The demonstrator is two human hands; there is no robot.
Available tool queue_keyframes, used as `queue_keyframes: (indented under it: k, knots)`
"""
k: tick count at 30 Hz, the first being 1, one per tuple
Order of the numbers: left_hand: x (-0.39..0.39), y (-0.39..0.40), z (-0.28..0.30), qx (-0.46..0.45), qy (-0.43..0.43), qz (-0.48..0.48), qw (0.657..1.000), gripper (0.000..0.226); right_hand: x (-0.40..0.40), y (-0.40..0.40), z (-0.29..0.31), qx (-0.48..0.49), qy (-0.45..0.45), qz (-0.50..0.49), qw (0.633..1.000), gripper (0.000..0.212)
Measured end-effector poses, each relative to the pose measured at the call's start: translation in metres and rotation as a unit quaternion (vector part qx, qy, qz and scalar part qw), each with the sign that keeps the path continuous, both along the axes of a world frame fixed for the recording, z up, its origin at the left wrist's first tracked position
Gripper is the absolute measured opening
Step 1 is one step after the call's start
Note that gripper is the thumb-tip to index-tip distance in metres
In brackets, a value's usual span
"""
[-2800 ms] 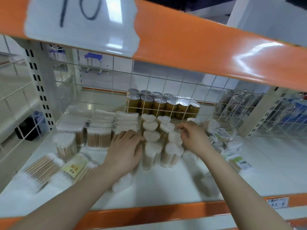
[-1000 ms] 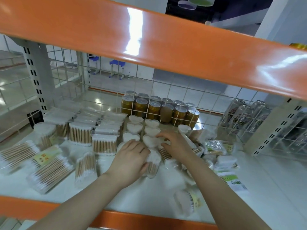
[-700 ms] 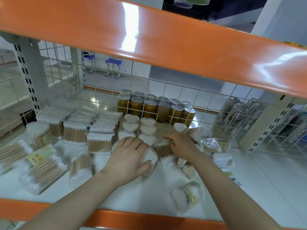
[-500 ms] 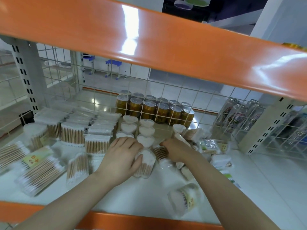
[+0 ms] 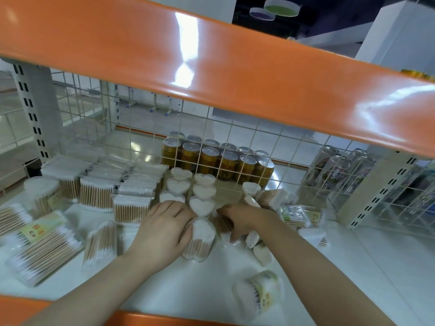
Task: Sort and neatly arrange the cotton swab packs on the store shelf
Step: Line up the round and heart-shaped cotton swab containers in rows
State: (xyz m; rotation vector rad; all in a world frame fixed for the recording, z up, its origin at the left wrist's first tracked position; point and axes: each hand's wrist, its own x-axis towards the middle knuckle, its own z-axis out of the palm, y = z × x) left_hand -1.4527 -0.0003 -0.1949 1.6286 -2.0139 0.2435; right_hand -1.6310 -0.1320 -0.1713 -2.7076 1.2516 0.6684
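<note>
Fingers (image 5: 181, 211) over white shelf (image 5: 188, 285)

Bright overhead glare on orange beam (image 5: 211, 74); edges warped.

I see a glossy orange beam (image 5: 235, 74) overhead throwing back glare, and a smooth white shelf (image 5: 179, 283) with a soft sheen. The heart-shaped swab tubs (image 5: 202, 205) look like clear plastic over matt white cotton tips and pale wooden sticks. Behind the thin white wire mesh (image 5: 237, 135), the gold cans (image 5: 209, 158) look like shiny metal.
</note>
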Motion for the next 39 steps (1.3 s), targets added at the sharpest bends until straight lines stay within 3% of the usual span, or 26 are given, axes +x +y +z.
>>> queue_keyframes:
  k: [5,20,35,39]
  knots:
    - [0.001,-0.002,0.005,0.007,0.002,-0.004,1.0,0.032,-0.001,-0.002,-0.005,0.013,-0.003,-0.004,1.0,0.095]
    - [-0.001,-0.001,0.005,0.002,-0.004,-0.023,1.0,0.032,-0.016,0.008,0.014,-0.059,-0.148,-0.007,0.987,0.089]
    - [-0.015,0.01,0.011,0.025,0.006,-0.01,1.0,0.035,-0.044,0.058,0.038,-0.061,-0.303,-0.067,0.949,0.101]
    - [-0.017,0.015,0.013,0.028,0.001,-0.016,0.999,0.035,-0.048,0.063,0.037,-0.064,-0.29,-0.067,0.953,0.087]
